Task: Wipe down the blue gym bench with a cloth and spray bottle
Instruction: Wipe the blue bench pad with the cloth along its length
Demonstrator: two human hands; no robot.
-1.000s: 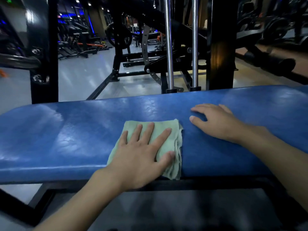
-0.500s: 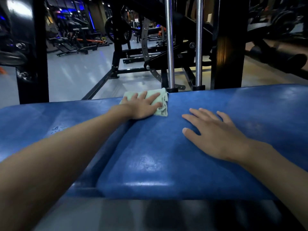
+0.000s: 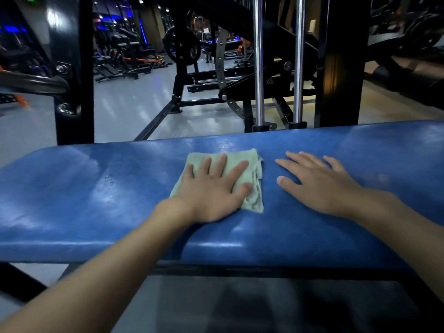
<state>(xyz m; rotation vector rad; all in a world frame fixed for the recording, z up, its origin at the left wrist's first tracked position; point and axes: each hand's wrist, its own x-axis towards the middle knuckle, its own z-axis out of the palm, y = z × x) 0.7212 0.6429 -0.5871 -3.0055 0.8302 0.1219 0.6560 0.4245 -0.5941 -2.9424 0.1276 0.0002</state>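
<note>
We see the blue bench (image 3: 96, 212) running across the view from left to right, its padded top glossy under the gym lights. A pale green cloth (image 3: 240, 156), folded into a rough rectangle, lies on the top of the pad near the middle, closer to the far edge than to the near one. The left hand (image 3: 211, 193) lies flat on the cloth with the fingers straight and spread and the thumb out to the right. It presses down on the fabric and does not curl round it. Just to the right of the cloth, not touching it, the right hand (image 3: 322, 188) rests palm-down on the bare vinyl, fingers straight and slightly fanned, holding nothing. Left of the cloth we make out a small cluster of what may be droplets (image 3: 108, 180) on the pad, though the picture is too soft there for us to be sure. Beyond the far edge stand two chrome rods (image 3: 258, 68) and a thick black upright (image 3: 341, 63). A weight plate (image 3: 182, 45) sits on a machine further back, over a pale grey floor (image 3: 134, 109).
</note>
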